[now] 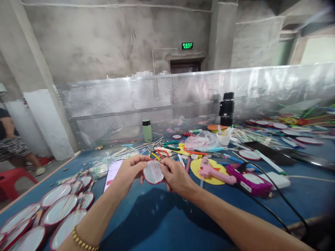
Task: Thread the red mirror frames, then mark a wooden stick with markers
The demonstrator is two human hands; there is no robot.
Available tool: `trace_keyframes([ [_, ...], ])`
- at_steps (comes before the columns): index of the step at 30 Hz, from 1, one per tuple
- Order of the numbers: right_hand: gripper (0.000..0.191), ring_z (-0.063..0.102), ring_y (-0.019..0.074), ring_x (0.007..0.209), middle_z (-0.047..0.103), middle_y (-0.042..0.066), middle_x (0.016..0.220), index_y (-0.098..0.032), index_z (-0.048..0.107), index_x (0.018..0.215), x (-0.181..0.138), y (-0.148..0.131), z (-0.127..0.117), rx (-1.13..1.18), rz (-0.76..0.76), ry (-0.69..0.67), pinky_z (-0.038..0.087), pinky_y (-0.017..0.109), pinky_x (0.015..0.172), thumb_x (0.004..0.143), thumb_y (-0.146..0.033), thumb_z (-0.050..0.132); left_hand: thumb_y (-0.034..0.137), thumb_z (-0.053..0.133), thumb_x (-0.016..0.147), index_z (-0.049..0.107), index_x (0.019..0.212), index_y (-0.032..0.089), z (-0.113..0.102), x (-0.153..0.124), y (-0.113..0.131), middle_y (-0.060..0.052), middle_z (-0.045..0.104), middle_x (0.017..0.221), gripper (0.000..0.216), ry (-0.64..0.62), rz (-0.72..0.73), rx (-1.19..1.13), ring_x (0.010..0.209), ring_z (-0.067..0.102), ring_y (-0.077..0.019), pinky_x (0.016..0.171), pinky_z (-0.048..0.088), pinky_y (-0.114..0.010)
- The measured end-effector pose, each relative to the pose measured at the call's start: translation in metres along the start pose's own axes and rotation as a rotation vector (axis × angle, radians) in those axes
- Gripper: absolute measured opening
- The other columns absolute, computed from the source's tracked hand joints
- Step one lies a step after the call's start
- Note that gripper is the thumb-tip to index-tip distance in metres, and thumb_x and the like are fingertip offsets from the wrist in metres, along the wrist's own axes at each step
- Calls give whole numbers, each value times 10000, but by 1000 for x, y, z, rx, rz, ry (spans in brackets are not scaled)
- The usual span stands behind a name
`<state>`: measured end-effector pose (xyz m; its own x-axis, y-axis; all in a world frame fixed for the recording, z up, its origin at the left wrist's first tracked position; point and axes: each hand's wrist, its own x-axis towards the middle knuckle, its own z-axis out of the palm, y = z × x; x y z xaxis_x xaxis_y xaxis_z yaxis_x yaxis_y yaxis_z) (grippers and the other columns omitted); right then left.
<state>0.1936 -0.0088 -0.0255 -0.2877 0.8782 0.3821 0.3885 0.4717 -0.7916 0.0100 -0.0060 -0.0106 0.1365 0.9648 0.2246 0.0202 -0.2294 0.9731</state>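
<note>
A small round white disc with a red rim (153, 172) is held up over the blue table, its face streaked with pinkish lines. My left hand (134, 169) pinches its left edge between thumb and fingers. On the opposite edge, my right hand (175, 174) grips it the same way. Beneath my left forearm lies a phone (113, 172) with a lit screen. Close to my right hand, a pink glue gun (209, 170) rests on a yellow disc (195, 166).
Several red-rimmed discs (60, 209) crowd the left of the table. A purple device (250, 181) with black cables lies at right. Behind stand a green bottle (147, 131), a black flask (227, 108) and a perforated metal screen (123, 104). A person (12, 136) is at far left.
</note>
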Motion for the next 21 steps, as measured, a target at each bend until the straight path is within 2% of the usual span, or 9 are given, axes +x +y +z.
trace_keyframes([
  [14,278,457,89,289,448,-104,383,-221,490,717,-1,-1,0,33,-17,-1,343,166,353,992,-233,458,296,739,733,673,795,147,0,2,-5,52,584,512,174,-34,-31,-100,398,445,-63,421,327,-177],
  [21,275,455,83,283,452,-106,381,-221,489,719,-1,-3,0,41,-3,-2,331,154,342,989,-195,447,297,747,711,665,778,152,0,3,-6,55,586,525,180,-14,-45,-122,420,449,-69,437,311,-184],
])
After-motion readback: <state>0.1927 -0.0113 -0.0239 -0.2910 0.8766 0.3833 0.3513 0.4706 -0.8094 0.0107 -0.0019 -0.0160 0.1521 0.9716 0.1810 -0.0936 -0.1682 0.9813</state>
